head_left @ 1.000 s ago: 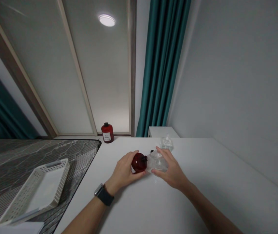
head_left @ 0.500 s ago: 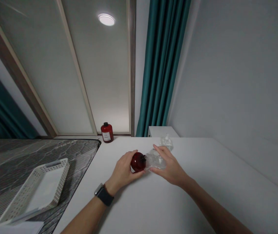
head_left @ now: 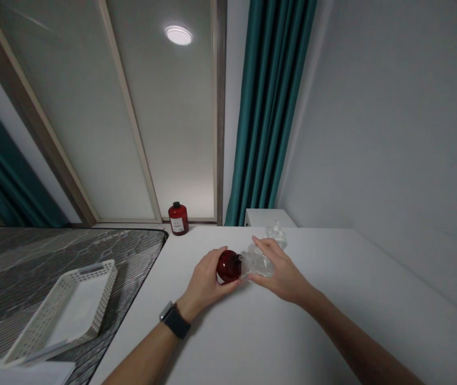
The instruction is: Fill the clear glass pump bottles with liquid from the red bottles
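Note:
My left hand (head_left: 208,278) curls around a round, shiny dark red bottle (head_left: 227,266), whose dark neck points right. Against that neck lies a clear, crinkled-looking plastic piece (head_left: 257,262); I cannot make out its exact kind. Thumb and fingers of my right hand (head_left: 279,270) grip the clear piece from the right. Just behind my right fingers, another clear plastic thing (head_left: 277,234) rests on the white table (head_left: 244,331). A second red bottle (head_left: 178,219), upright with a black cap and white label, stands at the table's far left corner.
Left of the table, a white perforated basket (head_left: 63,310) sits on a grey patterned surface (head_left: 15,283), with white sheets (head_left: 23,371) at its near end. A low white cabinet (head_left: 271,217) stands beyond the far edge, before a teal curtain (head_left: 268,117). A wall (head_left: 397,133) rises at right.
The whole view has shifted slightly, with everything a little farther right. Both hands keep the same hold on the red bottle and the clear plastic piece.

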The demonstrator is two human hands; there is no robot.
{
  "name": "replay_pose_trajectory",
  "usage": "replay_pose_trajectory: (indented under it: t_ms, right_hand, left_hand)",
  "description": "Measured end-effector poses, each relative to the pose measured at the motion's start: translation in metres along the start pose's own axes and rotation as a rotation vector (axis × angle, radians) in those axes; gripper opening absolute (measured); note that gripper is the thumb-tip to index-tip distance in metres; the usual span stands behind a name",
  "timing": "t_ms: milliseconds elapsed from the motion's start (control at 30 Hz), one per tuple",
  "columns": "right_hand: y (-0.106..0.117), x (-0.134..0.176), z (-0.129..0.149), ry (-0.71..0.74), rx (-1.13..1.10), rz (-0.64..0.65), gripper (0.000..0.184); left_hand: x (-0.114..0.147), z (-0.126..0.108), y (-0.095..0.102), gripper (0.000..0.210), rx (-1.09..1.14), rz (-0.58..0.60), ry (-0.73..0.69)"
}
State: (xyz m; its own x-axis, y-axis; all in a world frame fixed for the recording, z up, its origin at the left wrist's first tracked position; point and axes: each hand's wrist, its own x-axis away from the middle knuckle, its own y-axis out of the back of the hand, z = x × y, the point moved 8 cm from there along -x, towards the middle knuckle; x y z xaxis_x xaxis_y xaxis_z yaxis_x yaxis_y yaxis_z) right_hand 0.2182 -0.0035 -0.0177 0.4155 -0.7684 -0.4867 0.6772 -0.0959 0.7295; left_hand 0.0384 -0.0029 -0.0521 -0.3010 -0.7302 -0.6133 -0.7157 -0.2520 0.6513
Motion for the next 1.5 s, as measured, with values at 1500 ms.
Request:
replay_pose_trajectory:
  t_ms: [1500]
  right_hand:
    - [0.0021, -0.0083, 0.0062, -0.014, 0.000, 0.104, 0.083]
  left_hand:
    - [0.0039, 0.0036, -0.0037, 0.071, 0.058, -0.040, 0.029]
